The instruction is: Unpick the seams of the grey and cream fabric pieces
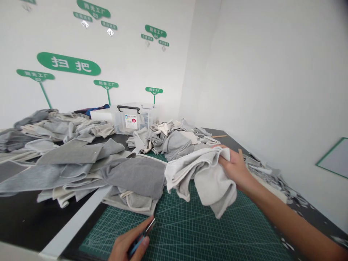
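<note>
My right hand (231, 165) is closed on a bunched light grey cloth (210, 181), held up over the green cutting mat (217, 232) with its corners hanging down. Low in the view, my left hand (130, 241) grips a small blue-handled tool with a narrow metal tip (149, 225); whether it is a knife or a pair of snips I cannot tell. Just beyond the left hand, a darker grey cloth (136, 175) lies on a stack of folded grey pieces at the mat's left edge.
Layered grey cloths (70, 159) spread over the left side of the table. Behind the mat sits a heap of crumpled cloths (174, 139), beside a clear plastic box (130, 121) with a black handle. Fabric scraps (280, 181) lie along the right edge, near the wall.
</note>
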{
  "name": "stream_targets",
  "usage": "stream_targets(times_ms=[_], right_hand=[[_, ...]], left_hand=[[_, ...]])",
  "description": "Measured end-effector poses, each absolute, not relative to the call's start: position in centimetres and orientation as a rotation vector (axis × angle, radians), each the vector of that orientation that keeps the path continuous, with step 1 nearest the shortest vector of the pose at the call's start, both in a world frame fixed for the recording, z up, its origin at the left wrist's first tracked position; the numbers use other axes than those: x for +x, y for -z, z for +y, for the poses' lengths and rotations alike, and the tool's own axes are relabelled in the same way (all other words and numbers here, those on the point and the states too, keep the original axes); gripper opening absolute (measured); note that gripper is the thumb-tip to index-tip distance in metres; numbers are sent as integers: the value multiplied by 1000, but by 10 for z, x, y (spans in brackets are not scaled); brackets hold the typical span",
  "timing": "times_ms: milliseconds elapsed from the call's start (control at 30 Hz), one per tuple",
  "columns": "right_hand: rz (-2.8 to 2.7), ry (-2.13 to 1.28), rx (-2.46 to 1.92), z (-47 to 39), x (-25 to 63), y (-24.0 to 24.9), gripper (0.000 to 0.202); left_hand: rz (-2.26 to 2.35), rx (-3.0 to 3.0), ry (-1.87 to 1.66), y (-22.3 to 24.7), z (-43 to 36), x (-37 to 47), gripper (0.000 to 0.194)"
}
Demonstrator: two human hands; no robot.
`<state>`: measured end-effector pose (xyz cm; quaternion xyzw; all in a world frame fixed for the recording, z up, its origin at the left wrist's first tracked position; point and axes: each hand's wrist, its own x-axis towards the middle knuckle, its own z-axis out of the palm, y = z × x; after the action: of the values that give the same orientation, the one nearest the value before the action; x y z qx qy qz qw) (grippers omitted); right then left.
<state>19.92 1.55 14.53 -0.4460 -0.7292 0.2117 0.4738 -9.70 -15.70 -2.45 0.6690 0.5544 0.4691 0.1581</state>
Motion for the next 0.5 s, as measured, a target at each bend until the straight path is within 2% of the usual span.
stream_targets(times_ms=[133,300,367,500], right_hand=[[-1965,-465,-1020,-11,206,-83,25],[-2542,-234,-812,-46,224,-8,56],[-2660,-258,-826,-57,232,-1,62],[-2708,-379,-988,-72,241,-15,56]], left_hand=[[1622,1879,-1271,35,-167,-99,39],[1655,1764,-1304,32,-168,-98,41],[1649,1765,-1302,24,-165,-92,41],[1557,1840,-1304,4,-156,-70,41]])
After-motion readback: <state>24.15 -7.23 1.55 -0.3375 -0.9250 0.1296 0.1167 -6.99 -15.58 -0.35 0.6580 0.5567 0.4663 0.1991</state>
